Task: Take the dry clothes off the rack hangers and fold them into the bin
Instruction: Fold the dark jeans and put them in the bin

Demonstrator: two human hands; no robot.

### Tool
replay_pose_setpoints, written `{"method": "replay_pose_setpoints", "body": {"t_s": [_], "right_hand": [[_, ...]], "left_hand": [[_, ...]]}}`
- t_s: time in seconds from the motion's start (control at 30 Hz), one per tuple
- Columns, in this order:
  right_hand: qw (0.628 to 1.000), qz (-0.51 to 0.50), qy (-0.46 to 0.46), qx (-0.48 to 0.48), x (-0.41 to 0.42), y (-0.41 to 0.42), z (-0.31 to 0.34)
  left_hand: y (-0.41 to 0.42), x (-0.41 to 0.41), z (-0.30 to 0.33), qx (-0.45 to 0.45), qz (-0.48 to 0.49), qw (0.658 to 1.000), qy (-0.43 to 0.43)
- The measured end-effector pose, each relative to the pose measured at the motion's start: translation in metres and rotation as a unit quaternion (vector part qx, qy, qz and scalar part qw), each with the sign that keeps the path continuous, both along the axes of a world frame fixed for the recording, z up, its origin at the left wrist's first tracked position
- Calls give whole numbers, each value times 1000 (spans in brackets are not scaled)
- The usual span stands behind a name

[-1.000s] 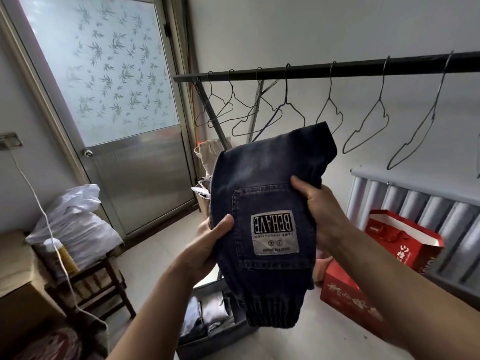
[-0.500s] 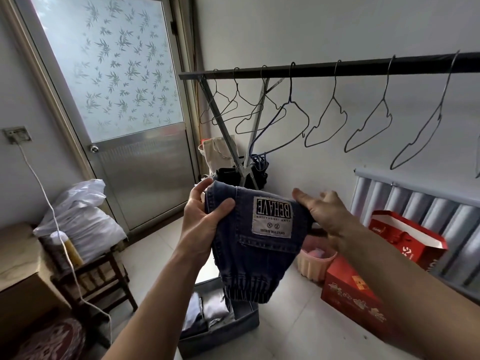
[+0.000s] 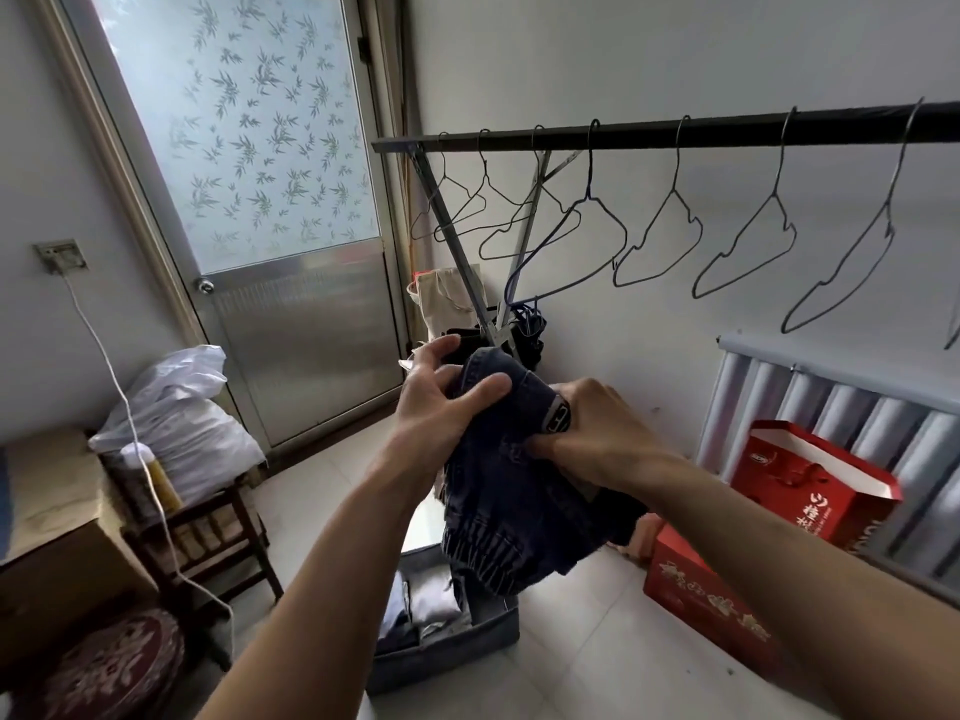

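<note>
Both hands now bunch the dark jeans [image 3: 519,491] above the grey bin [image 3: 447,646], lower than before with the label nearly folded away, left hand [image 3: 441,407] pinching the top fold, right hand [image 3: 597,433] curled around the side, bare hangers [image 3: 660,236] beyond.

Pale plain walls [image 3: 649,54] meet a light tiled floor [image 3: 597,646]. Up and left of the hands, a door [image 3: 291,304] with frosted, leaf-patterned glass [image 3: 249,137] lets in daylight. Lower left stands a dark wooden stool [image 3: 208,543]; right, a ribbed grey radiator [image 3: 852,407].
</note>
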State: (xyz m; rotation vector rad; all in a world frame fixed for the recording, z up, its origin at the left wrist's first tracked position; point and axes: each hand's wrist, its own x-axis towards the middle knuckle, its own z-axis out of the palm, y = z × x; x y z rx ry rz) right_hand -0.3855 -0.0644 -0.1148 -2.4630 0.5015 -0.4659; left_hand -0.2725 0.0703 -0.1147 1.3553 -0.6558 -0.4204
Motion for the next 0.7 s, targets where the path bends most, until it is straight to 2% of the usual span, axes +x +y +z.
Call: {"method": "replay_pose_setpoints", "body": {"t_s": [0.1,0.17,0.23,0.33,0.43,0.5,0.57,0.63,0.7], "right_hand": [[996,-75,7,-50,1,7,-7],[990,-102,5,-97,1,14,-9],[984,-102,-9,-143,2,25,-13],[981,-46,-28,-187,8,54,-30],[978,9,-11,-209,14,75,-50],[979,46,-5,-199,16,75,-55],[987,73,-28,-138,17,70,-53],[996,49,-53,-52,25,60,-47],[997,-18,-64,-33,41,41,-46]], "left_hand": [[8,-9,-10,87,122,989,-12],[13,-25,-22,133,88,987,22],[9,-41,-28,144,10,982,122],[-1,-39,-35,54,5,967,250],[-2,-24,-46,-46,24,946,320],[8,-17,-53,-79,-3,932,354],[18,-6,-62,-95,-28,922,375],[24,6,-70,-92,-36,923,371],[26,18,-77,-90,-32,929,358]]}}
